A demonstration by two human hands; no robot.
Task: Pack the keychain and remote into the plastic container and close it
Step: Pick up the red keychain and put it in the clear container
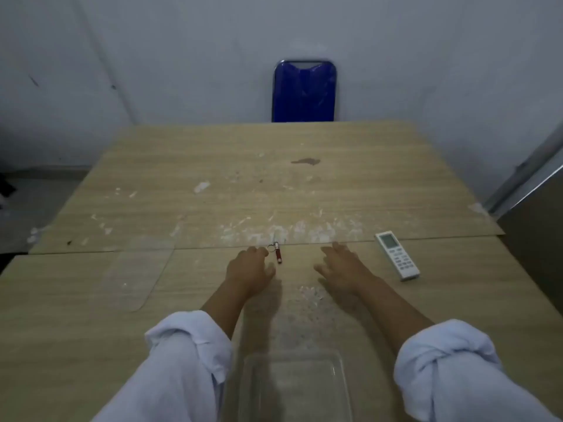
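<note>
Here the person reaches both arms forward over a pale wood-grain table [365, 166], white sleeves [189, 354] rolled up to the elbows. The left hand [251, 271] lies low on the tabletop with its fingers loosely curled, not closed around anything; its fingertips come right up to the metal ring of the keychain [276, 252], though whether they actually touch the ring cannot be told. The keychain, a small dark red piece with a silver ring at its far end, lies flat on the table just beyond and to the right of that hand.

The right hand [341, 266] rests palm-down with fingers spread wide and flat, holding nothing. The keychain sits to its left, in the gap between the two hands. The remote [397, 255], white with a small screen at its far end and rows of buttons, lies on the table a little to the right of this hand, apart from it and angled slightly.

The clear plastic container [292, 388] stands open and empty well behind both hands, close to the person's body, between the two forearms. Its transparent lid [137, 275] lies flat on the table off to the left of the left hand, well apart from it.

Beyond the hands the tabletop shows white smears and a dark stain, and a blue chair back [304, 91] rises behind the far edge against the wall.
</note>
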